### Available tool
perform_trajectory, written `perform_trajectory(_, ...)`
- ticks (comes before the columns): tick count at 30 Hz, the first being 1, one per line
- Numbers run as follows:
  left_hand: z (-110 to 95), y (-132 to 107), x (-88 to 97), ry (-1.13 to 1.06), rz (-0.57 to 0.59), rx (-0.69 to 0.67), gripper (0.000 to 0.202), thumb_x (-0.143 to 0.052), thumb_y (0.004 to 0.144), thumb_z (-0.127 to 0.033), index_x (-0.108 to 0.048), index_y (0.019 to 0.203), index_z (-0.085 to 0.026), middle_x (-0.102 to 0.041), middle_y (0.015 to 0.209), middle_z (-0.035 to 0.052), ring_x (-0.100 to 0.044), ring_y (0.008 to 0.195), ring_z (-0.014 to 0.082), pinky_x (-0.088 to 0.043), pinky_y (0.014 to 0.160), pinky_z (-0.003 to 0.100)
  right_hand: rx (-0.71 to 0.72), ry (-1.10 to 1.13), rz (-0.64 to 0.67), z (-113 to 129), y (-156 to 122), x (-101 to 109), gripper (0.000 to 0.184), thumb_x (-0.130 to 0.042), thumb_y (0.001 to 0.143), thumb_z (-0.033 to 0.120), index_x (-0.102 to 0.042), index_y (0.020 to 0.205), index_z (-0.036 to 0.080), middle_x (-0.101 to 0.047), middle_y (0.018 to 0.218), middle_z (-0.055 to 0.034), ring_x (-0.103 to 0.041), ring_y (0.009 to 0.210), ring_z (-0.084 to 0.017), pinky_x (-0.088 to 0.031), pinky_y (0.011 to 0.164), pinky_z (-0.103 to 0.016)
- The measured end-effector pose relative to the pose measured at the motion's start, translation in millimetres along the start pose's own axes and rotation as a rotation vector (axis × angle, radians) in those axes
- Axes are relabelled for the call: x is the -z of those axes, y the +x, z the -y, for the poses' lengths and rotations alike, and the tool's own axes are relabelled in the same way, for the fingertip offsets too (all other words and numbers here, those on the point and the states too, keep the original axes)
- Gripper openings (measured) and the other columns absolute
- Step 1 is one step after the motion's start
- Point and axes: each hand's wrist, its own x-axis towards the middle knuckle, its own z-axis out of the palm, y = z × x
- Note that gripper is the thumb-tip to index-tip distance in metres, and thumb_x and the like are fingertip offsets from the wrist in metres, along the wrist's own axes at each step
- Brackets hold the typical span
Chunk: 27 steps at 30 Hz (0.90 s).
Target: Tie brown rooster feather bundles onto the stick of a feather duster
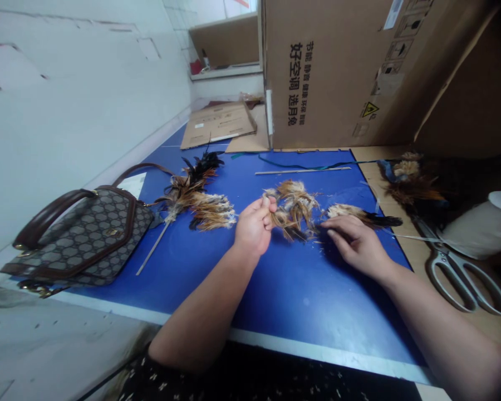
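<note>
while you work the feathers, note these:
left hand [254, 225]: your grip is pinched on the quill end of the brown feather bunch [294, 209], held just above the blue desk [292, 289].
right hand [354, 239]: fingers lie flat and loose, grasping nothing, tips touching the bunch's lower edge and a stray black-tipped feather [365, 214].
finished duster [196, 197]: lies on its stick to your left, near the patterned handbag [83, 234].
scissors [463, 273]: rest at the right, just off the blue surface, near your right forearm.
risk: a light pinch could let feathers slip and scatter.
risk: a wide sweep of your right arm might knock the scissors.
</note>
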Motion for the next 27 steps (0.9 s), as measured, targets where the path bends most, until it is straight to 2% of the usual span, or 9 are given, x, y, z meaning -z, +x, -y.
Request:
perform_trajectory(2, 4, -1, -0.8, 0.017, 0.001, 0.0, 0.012, -0.071, 0.091, -0.02, -0.068, 0.089, -0.009, -0.057, 0.072, -0.0014, -0.033, 0.044, -0.001, -0.024, 0.041, 0.013, 0.121, -0.11, 0.108, 2, 0, -6, 0.029, -0.06, 0.099, 0.026, -0.069, 0.126, 0.022, -0.075, 0.12, -0.0105, -0.065, 0.114, -0.029, -0.048, 0.104, -0.048)
perform_trajectory(4, 7, -1, -0.6, 0.026, 0.001, -0.012, 0.014, -0.072, 0.09, -0.022, -0.068, 0.089, -0.009, -0.057, 0.071, -0.0013, -0.033, 0.044, -0.001, -0.024, 0.041, 0.013, 0.165, -0.19, 0.191, 7, 0, -10, 0.031, -0.059, 0.099, 0.025, -0.069, 0.129, 0.022, -0.075, 0.121, -0.0106, -0.064, 0.115, -0.029, -0.047, 0.104, -0.05)
perform_trajectory(8, 11, 2, 2.9, 0.045, -0.01, -0.043, 0.018, -0.076, 0.088, -0.026, -0.068, 0.089, -0.01, -0.058, 0.072, -0.001, -0.032, 0.044, -0.0007, -0.023, 0.041, 0.014, 0.168, -0.27, 0.267, 15, 1, -5, 0.021, -0.056, 0.102, 0.029, -0.076, 0.101, 0.022, -0.078, 0.097, -0.0076, -0.068, 0.095, -0.024, -0.046, 0.098, -0.044)
perform_trajectory(11, 13, 4, 5.7, 0.068, -0.012, -0.067, 0.023, -0.079, 0.086, -0.03, -0.069, 0.089, -0.01, -0.059, 0.073, -0.001, -0.032, 0.044, -0.0004, -0.023, 0.041, 0.014, 0.109, -0.322, 0.289, 17, 2, 6, 0.037, -0.053, 0.104, 0.037, -0.071, 0.076, 0.021, -0.071, 0.07, -0.0048, -0.064, 0.07, -0.019, -0.047, 0.082, -0.036)
perform_trajectory(14, 16, 5, 6.9, 0.08, -0.011, -0.076, 0.025, -0.08, 0.085, -0.032, -0.069, 0.09, -0.011, -0.059, 0.072, -0.0009, -0.032, 0.044, -0.0003, -0.023, 0.041, 0.015, -0.009, -0.402, 0.212, 13, 1, 14, 0.045, -0.051, 0.104, 0.043, -0.064, 0.068, 0.021, -0.062, 0.057, -0.003, -0.058, 0.057, -0.018, -0.043, 0.064, -0.032)
perform_trajectory(16, 18, 4, 6.8, 0.083, -0.005, -0.075, 0.026, -0.08, 0.085, -0.033, -0.069, 0.09, -0.01, -0.059, 0.073, -0.0006, -0.033, 0.044, -0.0004, -0.023, 0.042, 0.015, -0.055, -0.415, 0.119, 8, 0, 17, 0.039, -0.052, 0.103, 0.042, -0.067, 0.074, 0.021, -0.064, 0.062, -0.0035, -0.059, 0.058, -0.018, -0.043, 0.062, -0.031)
perform_trajectory(19, 20, 3, 5.8, 0.09, 0.006, -0.067, 0.027, -0.081, 0.084, -0.034, -0.07, 0.09, -0.01, -0.059, 0.073, -0.0003, -0.033, 0.045, -0.0005, -0.022, 0.042, 0.015, -0.031, -0.356, 0.047, 3, -1, 16, 0.026, -0.055, 0.102, 0.038, -0.071, 0.091, 0.021, -0.071, 0.081, -0.0064, -0.066, 0.072, -0.02, -0.049, 0.07, -0.032)
perform_trajectory(23, 24, -1, 3.1, 0.119, 0.021, -0.047, 0.03, -0.083, 0.082, -0.037, -0.071, 0.089, -0.01, -0.059, 0.073, 0.0, -0.033, 0.045, -0.0004, -0.022, 0.042, 0.015, 0.002, -0.32, 0.151, 2, -2, 8, 0.019, -0.061, 0.098, 0.036, -0.075, 0.099, 0.022, -0.072, 0.091, -0.0091, -0.067, 0.081, -0.022, -0.053, 0.076, -0.034)
perform_trajectory(27, 30, -6, -0.3, 0.153, 0.041, -0.015, 0.034, -0.085, 0.079, -0.039, -0.072, 0.088, -0.009, -0.06, 0.073, 0.0005, -0.035, 0.045, -0.0004, -0.021, 0.043, 0.016, 0.011, -0.369, 0.266, 5, -3, -5, 0.019, -0.059, 0.098, 0.026, -0.075, 0.091, 0.02, -0.071, 0.088, -0.0095, -0.066, 0.082, -0.022, -0.052, 0.075, -0.034)
